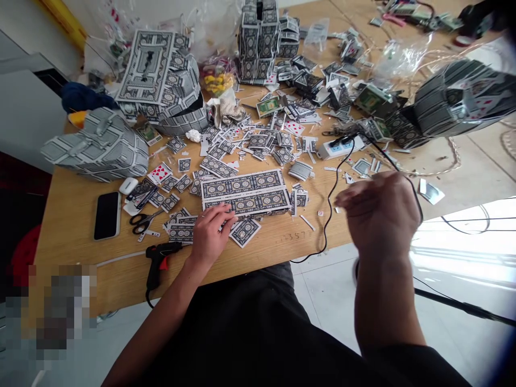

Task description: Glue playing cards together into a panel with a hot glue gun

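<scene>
My left hand (pixel 212 231) lies with fingers stretched out on the near edge of a long panel of patterned playing cards (pixel 245 193). A loose card piece (pixel 245 232) is beside its fingertips, and more card pieces (pixel 181 232) lie left of it. Raised over the table's front edge at the right is my right hand (pixel 381 215). Its bent fingers point left and are smeared, so whether they hold anything is unclear. A black cord (pixel 328 215) runs near this hand. Left of my left forearm, a black glue gun (pixel 159 263) with a red trigger rests on the table.
Scissors (pixel 143 221), a phone (pixel 107 215) and a white earbud case (pixel 128 186) lie at the left. Card-built bags stand around: a grey one (pixel 100 148), a lidded one (pixel 177 80), a tall one (pixel 258 43), another (pixel 463 99). A power strip (pixel 336 148) sits beyond scattered card scraps.
</scene>
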A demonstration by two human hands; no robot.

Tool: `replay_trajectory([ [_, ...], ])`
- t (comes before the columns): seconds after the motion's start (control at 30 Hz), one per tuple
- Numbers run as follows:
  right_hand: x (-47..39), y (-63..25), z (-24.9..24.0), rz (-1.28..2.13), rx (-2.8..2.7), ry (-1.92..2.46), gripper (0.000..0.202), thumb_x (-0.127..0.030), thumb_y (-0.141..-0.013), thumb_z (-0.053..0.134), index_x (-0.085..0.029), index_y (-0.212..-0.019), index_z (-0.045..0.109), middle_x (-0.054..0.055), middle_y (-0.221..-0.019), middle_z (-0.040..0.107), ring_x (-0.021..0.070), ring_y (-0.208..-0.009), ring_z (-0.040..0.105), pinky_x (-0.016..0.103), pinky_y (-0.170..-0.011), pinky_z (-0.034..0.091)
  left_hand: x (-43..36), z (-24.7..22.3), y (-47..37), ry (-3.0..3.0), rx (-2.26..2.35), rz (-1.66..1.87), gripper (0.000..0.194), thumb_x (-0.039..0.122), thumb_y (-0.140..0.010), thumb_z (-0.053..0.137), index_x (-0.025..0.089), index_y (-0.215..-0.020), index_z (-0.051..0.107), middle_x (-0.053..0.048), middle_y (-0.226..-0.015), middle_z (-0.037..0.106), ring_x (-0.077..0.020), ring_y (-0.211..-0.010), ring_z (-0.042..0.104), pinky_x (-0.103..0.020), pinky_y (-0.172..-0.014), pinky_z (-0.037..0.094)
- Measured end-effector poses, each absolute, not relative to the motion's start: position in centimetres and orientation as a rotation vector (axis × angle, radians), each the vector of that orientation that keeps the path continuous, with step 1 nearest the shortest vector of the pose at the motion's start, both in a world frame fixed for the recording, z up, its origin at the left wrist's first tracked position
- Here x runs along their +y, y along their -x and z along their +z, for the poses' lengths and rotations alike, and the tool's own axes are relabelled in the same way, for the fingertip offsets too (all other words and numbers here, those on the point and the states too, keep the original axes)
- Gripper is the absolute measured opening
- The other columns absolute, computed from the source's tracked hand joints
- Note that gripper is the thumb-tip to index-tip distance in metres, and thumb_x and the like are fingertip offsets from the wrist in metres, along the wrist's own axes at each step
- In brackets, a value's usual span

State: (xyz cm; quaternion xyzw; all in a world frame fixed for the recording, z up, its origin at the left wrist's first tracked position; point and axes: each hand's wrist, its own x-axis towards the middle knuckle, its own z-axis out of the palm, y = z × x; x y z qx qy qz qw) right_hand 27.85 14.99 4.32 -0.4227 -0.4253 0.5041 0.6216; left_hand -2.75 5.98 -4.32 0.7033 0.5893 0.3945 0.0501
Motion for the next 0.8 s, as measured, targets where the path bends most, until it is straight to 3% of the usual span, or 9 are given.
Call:
replay_trajectory([
  [0.13, 11.4, -26.7, 1.6, 2.1, -1.701, 1.208, 0.041, -0.06, -0.107, 0.057, -0.024, -0.087, 0.055, 0.002, -0.079, 0.078, 0.015, -0.052, 0.07, 0.026, -0.044, 0.047, 6.0, -4.4, 2.8, -2.158, 1.793, 1.206, 0.003, 0.025, -0.102, 0.075, 0.025, -0.104, 0.077, -0.005, -0.115, 0.084, -0.025, -0.118, 0.08, -0.045, -0.105, 0.062],
  [0.2, 9.7, -26.5, 0.3, 2.331, -2.229, 1.265, 0.036, -0.048, -0.109, 0.054, -0.023, -0.084, 0.053, 0.002, -0.074, 0.078, 0.0138, -0.048, 0.069, 0.026, -0.049, 0.049, 6.0, -4.4, 2.8, -2.159, 1.792, 1.201, 0.003, 0.024, -0.102, 0.075, 0.025, -0.104, 0.077, -0.006, -0.115, 0.084, -0.0249, -0.118, 0.08, -0.045, -0.105, 0.062],
  [0.3, 9.0, -27.0, -0.4, 2.141, -2.796, 1.443, 0.029, -0.032, -0.106, 0.056, -0.022, -0.079, 0.058, 0.002, -0.066, 0.074, 0.0179, -0.049, 0.071, 0.028, -0.053, 0.05, 6.0, -4.3, 2.8, -2.159, 1.801, 1.194, 0.003, 0.024, -0.102, 0.075, 0.025, -0.104, 0.077, -0.006, -0.115, 0.084, -0.025, -0.118, 0.08, -0.045, -0.105, 0.062],
  [0.4, 10.6, -28.4, 0.8, 1.639, -2.904, 1.613, 0.027, -0.028, -0.108, 0.048, -0.021, -0.085, 0.061, 0.014, -0.083, 0.076, 0.0293, -0.077, 0.079, 0.037, -0.069, 0.053, 6.0, -4.4, 2.7, -2.171, 1.805, 1.206, 0.003, 0.023, -0.101, 0.075, 0.024, -0.104, 0.077, -0.006, -0.115, 0.084, -0.0251, -0.117, 0.08, -0.044, -0.104, 0.062],
  [0.47, 12.3, -29.3, 2.3, 1.326, -2.895, 1.71, 0.037, -0.036, -0.112, 0.036, -0.021, -0.088, 0.06, 0.017, -0.088, 0.075, 0.036, -0.093, 0.079, 0.044, -0.079, 0.053, 6.0, -4.4, 2.7, -2.182, 1.798, 1.212, 0.004, 0.022, -0.101, 0.076, 0.024, -0.104, 0.077, -0.006, -0.114, 0.084, -0.0251, -0.117, 0.08, -0.044, -0.104, 0.062],
  [0.57, 14.3, -30.0, 3.9, 0.932, -2.681, 1.618, 0.047, -0.053, -0.112, 0.036, -0.023, -0.09, 0.064, 0.015, -0.096, 0.076, 0.0348, -0.099, 0.076, 0.046, -0.088, 0.054, 6.0, -4.4, 2.8, -2.187, 1.795, 1.205, 0.004, 0.023, -0.101, 0.075, 0.024, -0.105, 0.077, -0.006, -0.115, 0.084, -0.0249, -0.116, 0.081, -0.044, -0.104, 0.062],
  [0.63, 14.8, -29.8, 4.1, 1.035, -2.497, 1.557, 0.047, -0.059, -0.109, 0.041, -0.023, -0.098, 0.07, 0.013, -0.1, 0.076, 0.0302, -0.093, 0.078, 0.041, -0.082, 0.057, 6.0, -4.4, 2.8, -2.177, 1.8, 1.205, 0.003, 0.024, -0.102, 0.075, 0.024, -0.104, 0.077, -0.006, -0.114, 0.084, -0.0248, -0.117, 0.08, -0.044, -0.104, 0.062],
  [0.73, 14.3, -28.1, 2.8, 1.733, -2.231, 1.436, 0.052, -0.067, -0.105, 0.049, -0.022, -0.117, 0.073, 0.006, -0.09, 0.074, 0.0181, -0.056, 0.069, 0.033, -0.053, 0.052, 6.0, -4.3, 2.7, -2.163, 1.801, 1.208, 0.003, 0.024, -0.102, 0.075, 0.025, -0.104, 0.077, -0.006, -0.114, 0.084, -0.0248, -0.117, 0.08, -0.044, -0.104, 0.062],
  [0.8, 13.6, -26.2, 1.3, 1.985, -2.042, 1.271, 0.052, -0.069, -0.103, 0.055, -0.021, -0.11, 0.073, 0.005, -0.093, 0.074, 0.0142, -0.052, 0.067, 0.03, -0.05, 0.051, 6.0, -4.2, 2.7, -2.158, 1.797, 1.202, 0.004, 0.024, -0.101, 0.075, 0.025, -0.104, 0.077, -0.006, -0.115, 0.084, -0.0251, -0.118, 0.08, -0.044, -0.104, 0.062],
])
